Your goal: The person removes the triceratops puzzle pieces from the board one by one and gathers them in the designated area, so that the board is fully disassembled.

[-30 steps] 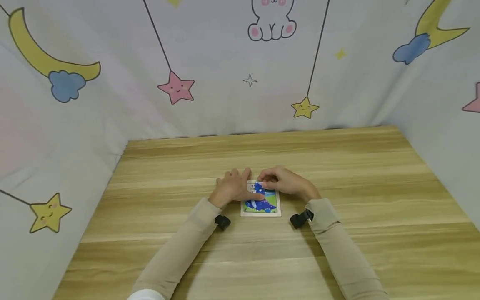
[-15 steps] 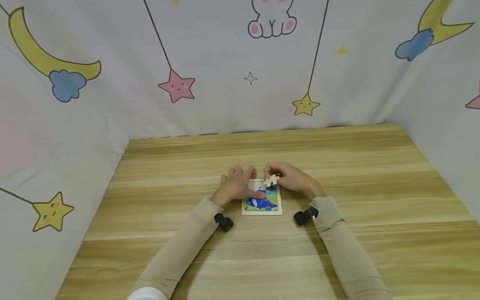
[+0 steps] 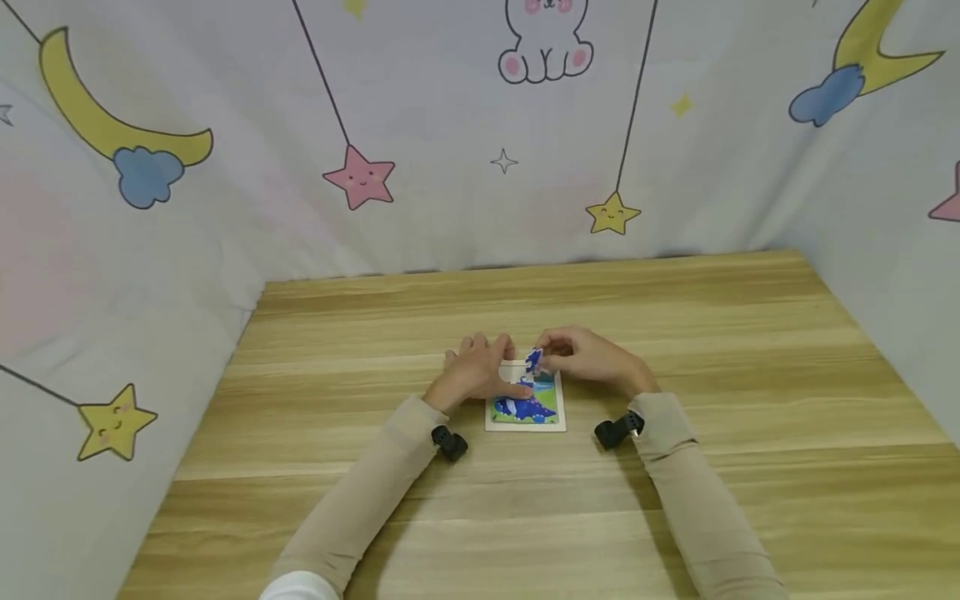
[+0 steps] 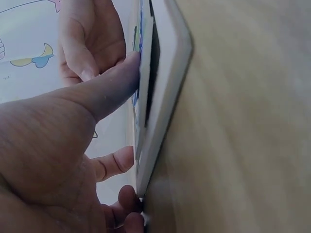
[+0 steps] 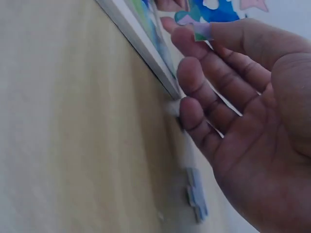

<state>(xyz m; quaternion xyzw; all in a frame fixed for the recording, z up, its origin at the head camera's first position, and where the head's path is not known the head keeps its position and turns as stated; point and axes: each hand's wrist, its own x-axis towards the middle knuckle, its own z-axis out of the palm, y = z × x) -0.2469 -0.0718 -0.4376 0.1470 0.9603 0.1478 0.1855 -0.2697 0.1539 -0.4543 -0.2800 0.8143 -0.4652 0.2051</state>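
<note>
A small dinosaur jigsaw puzzle in a pale tray point(image 3: 525, 428) lies on the table. The left hand point(image 3: 472, 375) sits on its left side. Its thumb point(image 4: 109, 87) presses the picture's face, while the other fingers spread at the tray's far left edge. Between thumb and forefinger, the right hand point(image 3: 592, 360) pinches a blue jigsaw piece point(image 3: 533, 360), raised over the tray's upper part. The piece's printed side point(image 5: 221, 10) shows in the right wrist view. Below it, pale tray floor shows at the upper left of the picture. In the left wrist view, the assembled pieces sit tilted above the tray's rim.
Another jigsaw piece point(image 5: 196, 194) lies on the table beyond the tray in the right wrist view. Behind the wooden table point(image 3: 420, 517) hangs a white curtain point(image 3: 450, 225) printed with stars and moons. Black wrist cameras point(image 3: 617, 431) are worn on both wrists.
The right hand has lifted the piece out of the puzzle's top and turned it from its pale back to its blue printed side. The left hand has barely moved.
</note>
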